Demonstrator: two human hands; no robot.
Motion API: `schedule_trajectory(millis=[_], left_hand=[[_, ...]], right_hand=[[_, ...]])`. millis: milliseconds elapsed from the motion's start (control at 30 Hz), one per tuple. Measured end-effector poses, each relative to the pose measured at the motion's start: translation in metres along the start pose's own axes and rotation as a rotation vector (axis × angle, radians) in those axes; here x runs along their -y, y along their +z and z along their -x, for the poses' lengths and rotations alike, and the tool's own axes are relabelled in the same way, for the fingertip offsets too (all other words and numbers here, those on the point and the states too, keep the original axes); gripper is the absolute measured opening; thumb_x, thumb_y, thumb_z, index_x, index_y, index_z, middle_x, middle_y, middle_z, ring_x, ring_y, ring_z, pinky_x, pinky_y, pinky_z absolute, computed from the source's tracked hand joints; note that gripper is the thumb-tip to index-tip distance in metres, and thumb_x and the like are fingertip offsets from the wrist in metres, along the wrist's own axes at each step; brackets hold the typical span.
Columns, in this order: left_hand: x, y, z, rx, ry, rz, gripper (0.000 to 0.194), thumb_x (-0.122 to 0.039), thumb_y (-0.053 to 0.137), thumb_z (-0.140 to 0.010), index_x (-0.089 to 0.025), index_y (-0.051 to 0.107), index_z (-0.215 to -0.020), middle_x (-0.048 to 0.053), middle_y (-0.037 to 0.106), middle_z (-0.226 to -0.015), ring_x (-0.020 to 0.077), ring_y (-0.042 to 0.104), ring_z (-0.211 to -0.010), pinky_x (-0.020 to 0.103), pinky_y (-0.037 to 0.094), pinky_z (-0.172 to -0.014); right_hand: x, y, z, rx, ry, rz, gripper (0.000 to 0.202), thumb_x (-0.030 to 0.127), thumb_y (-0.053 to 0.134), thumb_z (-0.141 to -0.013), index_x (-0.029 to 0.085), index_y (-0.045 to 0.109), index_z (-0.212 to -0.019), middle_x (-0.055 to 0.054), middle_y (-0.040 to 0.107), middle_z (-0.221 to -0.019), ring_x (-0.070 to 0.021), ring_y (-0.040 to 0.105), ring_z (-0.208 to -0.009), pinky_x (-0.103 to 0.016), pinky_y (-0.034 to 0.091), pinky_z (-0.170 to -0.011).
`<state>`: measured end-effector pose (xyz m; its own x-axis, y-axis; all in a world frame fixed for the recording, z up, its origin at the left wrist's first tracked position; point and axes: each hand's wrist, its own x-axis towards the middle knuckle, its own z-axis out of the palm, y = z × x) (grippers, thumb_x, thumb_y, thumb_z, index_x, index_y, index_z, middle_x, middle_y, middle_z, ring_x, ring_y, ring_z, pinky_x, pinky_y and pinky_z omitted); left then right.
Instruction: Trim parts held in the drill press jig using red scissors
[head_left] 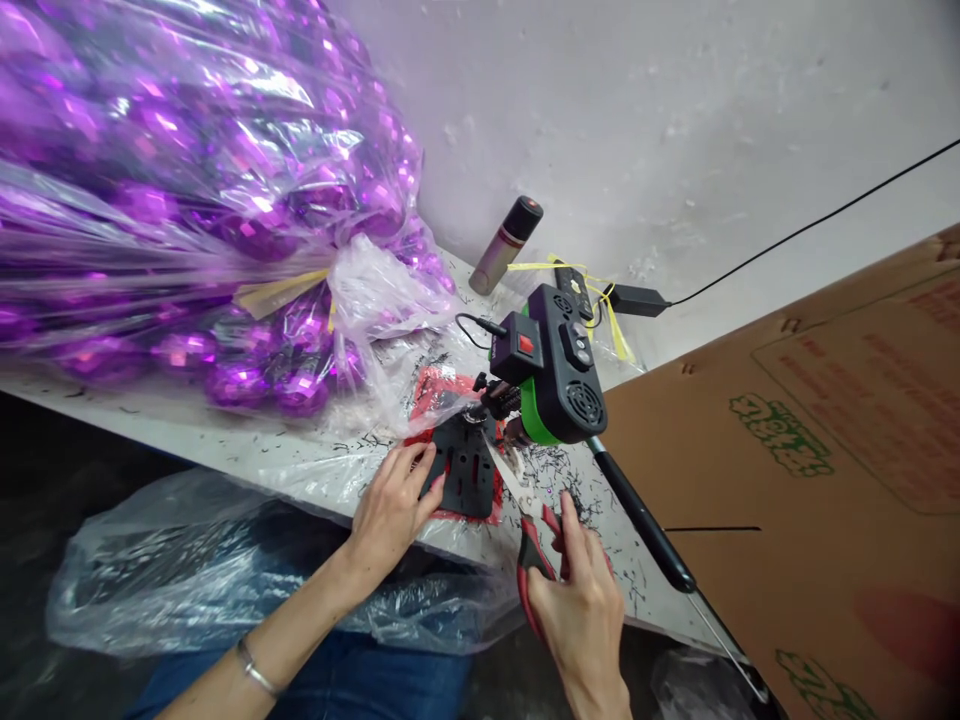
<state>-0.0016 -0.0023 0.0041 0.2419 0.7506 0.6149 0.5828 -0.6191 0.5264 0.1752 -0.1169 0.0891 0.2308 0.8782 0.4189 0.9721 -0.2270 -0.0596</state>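
1. The right hand [581,600] is closed around the red handles of the scissors [529,520], fingers wrapped through and over them near the table's front edge. The thin metal blades show as one bright sliver running up and left toward the plate; whether they are parted I cannot tell.
2. The left hand [390,505] lies flat and loosely spread, fingertips pressing the left edge of the plate [466,465]; it pins rather than pinches. A metal bangle sits on that wrist.
3. The plate is flat, dark, matte and pierced with small holes. It rests on a red sheet [435,395] on the table [225,440], just under the machine.
4. The machine [559,365] is a blocky black body with a green band, a red switch, buttons and a round grille.
5. The table is pale and littered with fine black shreds.
6. A clear crinkled bag [187,200] holds glossy faceted purple balls.
7. A slim spray can [506,245] leans on the wall; a brown cardboard box [817,470] stands to the right.
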Motion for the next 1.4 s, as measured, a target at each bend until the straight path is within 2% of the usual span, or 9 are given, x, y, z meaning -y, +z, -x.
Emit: schedule_trajectory(millis=[167, 300, 433, 600, 900, 1100, 1400], left_hand=[[0.000, 0.000, 0.000, -0.005, 0.006, -0.023, 0.030, -0.024, 0.051, -0.094, -0.011, 0.058, -0.121, 0.013, 0.064, -0.110, 0.0270, 0.060, -0.105, 0.044, 0.055, -0.091], [0.000, -0.002, -0.001, 0.000, 0.002, -0.018, 0.030, -0.025, 0.051, -0.095, -0.012, 0.059, -0.120, 0.013, 0.064, -0.109, 0.0263, 0.060, -0.103, 0.043, 0.056, -0.089], [0.000, -0.002, 0.000, 0.008, 0.007, -0.017, 0.030, -0.025, 0.051, -0.095, -0.012, 0.059, -0.121, 0.013, 0.064, -0.110, 0.0266, 0.060, -0.105, 0.044, 0.056, -0.091], [0.000, -0.001, 0.001, 0.004, -0.009, -0.008, 0.032, -0.026, 0.051, -0.095, -0.013, 0.059, -0.123, 0.013, 0.064, -0.111, 0.0266, 0.060, -0.105, 0.045, 0.056, -0.091], [-0.001, 0.000, 0.000, -0.014, 0.007, -0.026, 0.031, -0.025, 0.051, -0.095, -0.010, 0.058, -0.120, 0.014, 0.064, -0.109, 0.0269, 0.060, -0.104, 0.044, 0.056, -0.090], [-0.002, 0.000, 0.000, -0.009, 0.014, -0.038, 0.030, -0.025, 0.051, -0.095, -0.009, 0.058, -0.119, 0.014, 0.064, -0.109, 0.0270, 0.059, -0.104, 0.044, 0.056, -0.090], [-0.001, 0.000, 0.000, -0.001, 0.002, -0.033, 0.030, -0.026, 0.050, -0.095, -0.011, 0.058, -0.121, 0.013, 0.064, -0.110, 0.0267, 0.059, -0.105, 0.044, 0.056, -0.091]], right_hand=[[0.001, 0.003, 0.000, -0.077, -0.024, -0.005, 0.070, 0.016, 0.046, -0.068, 0.013, 0.049, -0.139, -0.008, 0.074, -0.097, -0.0189, 0.067, -0.069, -0.025, 0.052, -0.053], [0.005, 0.008, 0.001, -0.079, -0.023, -0.039, 0.071, 0.016, 0.046, -0.068, 0.011, 0.049, -0.139, -0.009, 0.071, -0.095, -0.0196, 0.068, -0.074, -0.027, 0.054, -0.060], [0.004, 0.011, 0.008, -0.076, 0.014, -0.048, 0.071, 0.015, 0.047, -0.068, 0.011, 0.050, -0.139, -0.009, 0.070, -0.093, -0.0200, 0.067, -0.073, -0.027, 0.054, -0.059], [0.012, 0.013, 0.006, -0.050, 0.052, -0.134, 0.073, 0.015, 0.047, -0.067, 0.011, 0.049, -0.140, -0.010, 0.071, -0.097, -0.0212, 0.068, -0.077, -0.031, 0.055, -0.067], [0.012, 0.008, 0.011, -0.003, 0.088, -0.160, 0.070, 0.015, 0.047, -0.069, 0.009, 0.049, -0.139, -0.012, 0.072, -0.105, -0.0222, 0.072, -0.085, -0.029, 0.056, -0.067], [0.009, 0.007, 0.015, 0.049, 0.081, -0.143, 0.068, 0.016, 0.046, -0.068, 0.010, 0.053, -0.135, -0.009, 0.072, -0.092, -0.0213, 0.070, -0.072, -0.029, 0.055, -0.060], [0.013, 0.006, -0.001, 0.050, 0.105, -0.210, 0.070, 0.017, 0.047, -0.066, 0.011, 0.053, -0.136, -0.010, 0.073, -0.096, -0.0224, 0.071, -0.082, -0.032, 0.058, -0.074]])
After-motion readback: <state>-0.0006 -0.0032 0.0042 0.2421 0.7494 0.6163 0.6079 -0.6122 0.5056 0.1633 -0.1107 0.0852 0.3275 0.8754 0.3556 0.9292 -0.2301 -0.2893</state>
